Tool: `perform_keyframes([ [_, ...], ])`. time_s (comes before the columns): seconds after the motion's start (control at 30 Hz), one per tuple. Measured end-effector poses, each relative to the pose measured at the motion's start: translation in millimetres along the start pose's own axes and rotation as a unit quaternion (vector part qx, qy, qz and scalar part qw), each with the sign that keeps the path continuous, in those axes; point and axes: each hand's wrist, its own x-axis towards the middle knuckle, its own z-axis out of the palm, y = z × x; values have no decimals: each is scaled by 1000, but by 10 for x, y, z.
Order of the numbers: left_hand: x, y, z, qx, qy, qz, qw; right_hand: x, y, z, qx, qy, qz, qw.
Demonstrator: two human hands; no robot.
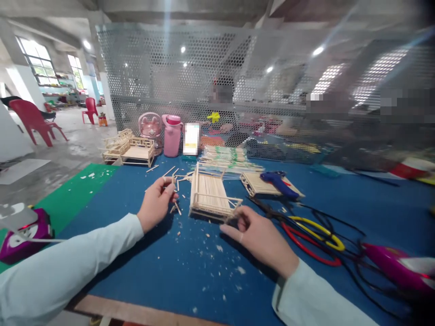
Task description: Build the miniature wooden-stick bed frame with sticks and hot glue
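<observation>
A small bed-like frame of pale sticks (209, 192) stands on the blue table in front of me, with low rails along its sides. My left hand (158, 201) is to its left, thumb and fingers pinched on a short wooden stick (173, 179). Short loose sticks (183, 176) lie just beyond that hand. At the frame's near right corner is my right hand (258, 231), its thumb and fingers curved around the corner and apart; whether it touches the frame is hard to tell.
A blue glue gun (280, 184) rests on another stick panel (253, 184). Scissors with red and yellow handles (316, 235) and black cables lie right. Behind are finished stick models (136, 151), a pink bottle (172, 138), stick bundles (224, 156) and a mesh screen (163, 68).
</observation>
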Motion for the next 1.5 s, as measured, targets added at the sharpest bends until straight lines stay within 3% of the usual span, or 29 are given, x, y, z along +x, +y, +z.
perform_keyframes([
  [0.13,-231,90,38,-21,-42,107,993,-66,37,-51,72,129,-16,989],
  [0.23,-430,153,81,-46,-100,79,991,-199,22,-80,107,263,-65,957],
  [0.3,-565,174,139,-67,-147,45,986,-295,-29,-99,82,317,-144,934],
  [0.37,-690,185,206,-96,-182,8,979,-343,-122,-119,43,303,-270,913],
  [0.47,-826,201,279,-120,-220,-23,968,-284,-291,-148,-10,186,-456,870],
  [0.53,-869,213,295,-124,-231,-29,965,-201,-363,-150,-22,156,-509,846],
  [0.67,-886,226,270,-121,-253,-35,959,-140,-351,-96,5,190,-512,838],
  [0.8,-927,203,242,-101,-278,-55,954,-224,-340,-31,24,156,-510,846],
  [0.9,-931,201,224,-85,-277,-61,955,-236,-383,-1,47,142,-532,833],
  [0.97,-862,221,204,-75,-240,-39,967,-201,-394,20,47,168,-528,831],
  [1.1,-542,236,188,-41,-54,-26,997,-93,-394,86,33,200,-469,859],
  [1.17,-363,194,218,2,-8,-41,999,-45,-412,130,31,196,-473,859],
  [1.3,-168,58,303,25,-68,-40,997,31,-434,203,-3,191,-490,850],
  [1.5,-209,-2,261,43,-142,36,988,61,-372,243,0,187,-466,865],
])
